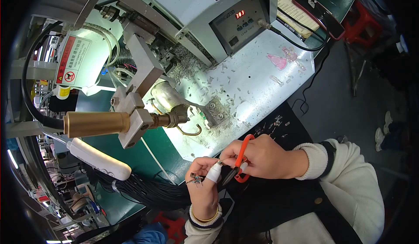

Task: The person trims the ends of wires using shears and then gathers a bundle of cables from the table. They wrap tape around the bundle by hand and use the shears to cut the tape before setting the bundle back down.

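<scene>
In the head view, held the left hand (203, 183) just below the near edge of a white work plate (253, 95), curled round small metal parts (196, 179), leaving some of their ends jutting out beyond the fingers on the left side. Wore a white wrap (214, 173) on one digit of that hand. Grasped red-handled pliers (239, 163) in the right hand (270, 156), with the dark metal nose slanting down and left, close to the left hand. Brought the fingertips of both hands together just above the wrap; could not tell whether they pinched a tiny piece there. Saw a brass-coloured cylinder (98, 124) above and left of the hands, aimed rightward over the plate, and below it a lit white lamp (100, 159). Noticed a bundle of black cables (150, 191) just left of the left wrist. Found metal clippings (190, 63) strewn over the plate, thickest beside a grey control box (218, 25), and a phone (321, 18) near the upper right corner.
</scene>
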Demonstrator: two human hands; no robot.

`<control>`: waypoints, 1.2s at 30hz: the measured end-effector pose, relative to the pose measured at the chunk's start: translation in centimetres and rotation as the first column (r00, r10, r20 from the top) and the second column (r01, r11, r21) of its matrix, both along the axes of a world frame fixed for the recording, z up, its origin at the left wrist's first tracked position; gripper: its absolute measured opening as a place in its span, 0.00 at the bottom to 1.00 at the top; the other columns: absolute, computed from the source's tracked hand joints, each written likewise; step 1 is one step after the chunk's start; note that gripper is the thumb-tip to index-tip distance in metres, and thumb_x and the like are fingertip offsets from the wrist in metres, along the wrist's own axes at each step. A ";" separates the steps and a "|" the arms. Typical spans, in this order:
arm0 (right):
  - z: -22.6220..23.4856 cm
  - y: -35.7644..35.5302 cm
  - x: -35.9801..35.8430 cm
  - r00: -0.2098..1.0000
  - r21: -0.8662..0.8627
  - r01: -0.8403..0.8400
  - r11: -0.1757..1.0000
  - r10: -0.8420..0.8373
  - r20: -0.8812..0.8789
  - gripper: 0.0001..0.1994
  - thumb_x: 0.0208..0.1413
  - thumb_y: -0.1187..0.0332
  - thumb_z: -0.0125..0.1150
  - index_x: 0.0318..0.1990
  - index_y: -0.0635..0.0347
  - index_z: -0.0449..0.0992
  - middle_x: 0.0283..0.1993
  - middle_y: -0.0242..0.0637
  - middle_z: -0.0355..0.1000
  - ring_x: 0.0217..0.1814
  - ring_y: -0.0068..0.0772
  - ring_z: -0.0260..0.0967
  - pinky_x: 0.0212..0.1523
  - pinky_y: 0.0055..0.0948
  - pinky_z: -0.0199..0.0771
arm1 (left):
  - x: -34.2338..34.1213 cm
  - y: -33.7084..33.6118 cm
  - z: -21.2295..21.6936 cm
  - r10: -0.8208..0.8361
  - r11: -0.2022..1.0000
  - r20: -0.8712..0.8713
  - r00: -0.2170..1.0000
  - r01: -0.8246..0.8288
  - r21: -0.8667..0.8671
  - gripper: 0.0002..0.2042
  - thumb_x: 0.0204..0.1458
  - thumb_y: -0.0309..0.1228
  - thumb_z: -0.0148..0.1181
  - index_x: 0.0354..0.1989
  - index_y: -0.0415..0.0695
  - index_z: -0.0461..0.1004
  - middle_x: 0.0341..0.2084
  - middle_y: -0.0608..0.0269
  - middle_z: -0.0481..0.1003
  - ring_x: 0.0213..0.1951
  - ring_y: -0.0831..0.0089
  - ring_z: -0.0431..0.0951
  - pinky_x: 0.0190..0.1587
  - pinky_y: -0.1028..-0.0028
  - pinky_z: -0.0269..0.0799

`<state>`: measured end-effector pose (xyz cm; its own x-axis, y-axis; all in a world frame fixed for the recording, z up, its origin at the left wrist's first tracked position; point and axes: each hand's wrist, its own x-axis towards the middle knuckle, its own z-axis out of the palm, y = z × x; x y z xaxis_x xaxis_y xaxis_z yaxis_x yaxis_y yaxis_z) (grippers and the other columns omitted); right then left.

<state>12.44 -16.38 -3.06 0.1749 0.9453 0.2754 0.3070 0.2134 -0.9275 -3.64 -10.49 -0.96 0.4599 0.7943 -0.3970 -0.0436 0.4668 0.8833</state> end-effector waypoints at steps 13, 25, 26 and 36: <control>-0.5 -0.5 -0.5 0.981 -0.396 -0.057 0.916 0.126 0.150 0.18 0.42 0.55 0.61 0.21 0.62 0.68 0.15 0.37 0.67 0.14 0.38 0.64 0.17 0.28 0.64 | 1.0 0.0 0.5 0.058 0.967 -0.032 0.998 -0.048 0.252 0.04 0.44 0.18 0.53 0.29 0.36 0.68 0.23 0.66 0.70 0.23 0.84 0.66 0.28 0.86 0.59; -0.9 4.8 1.7 0.955 -0.276 0.091 0.957 -0.163 -0.249 0.09 0.50 0.68 0.52 0.29 0.67 0.67 0.13 0.37 0.62 0.13 0.28 0.62 0.16 0.24 0.61 | 3.0 6.9 -1.6 0.040 0.991 0.117 0.992 -0.024 -0.134 0.03 0.48 0.23 0.52 0.31 0.39 0.68 0.17 0.71 0.64 0.16 0.86 0.56 0.17 0.84 0.48; -0.8 5.5 1.8 0.958 -0.244 0.131 0.961 -0.186 -0.217 0.08 0.50 0.69 0.52 0.30 0.67 0.67 0.13 0.37 0.62 0.14 0.26 0.62 0.16 0.24 0.60 | 3.0 7.2 -1.7 0.014 0.992 0.111 0.994 -0.001 -0.122 0.03 0.47 0.23 0.52 0.31 0.39 0.68 0.17 0.71 0.63 0.15 0.86 0.56 0.16 0.84 0.47; -0.8 7.4 2.5 0.953 -0.302 0.058 0.952 -0.142 -0.266 0.09 0.45 0.69 0.54 0.30 0.68 0.67 0.15 0.39 0.62 0.15 0.27 0.60 0.16 0.26 0.58 | 2.6 8.8 -1.8 -0.072 0.994 0.020 0.997 0.074 -0.076 0.08 0.44 0.23 0.55 0.34 0.38 0.68 0.20 0.70 0.65 0.15 0.86 0.55 0.16 0.84 0.46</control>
<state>14.93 -8.98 -3.83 0.3028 0.9497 -0.0795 0.0302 -0.0930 -0.9952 -1.03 -1.68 -2.80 0.5227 0.7259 -0.4470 -0.0218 0.5356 0.8442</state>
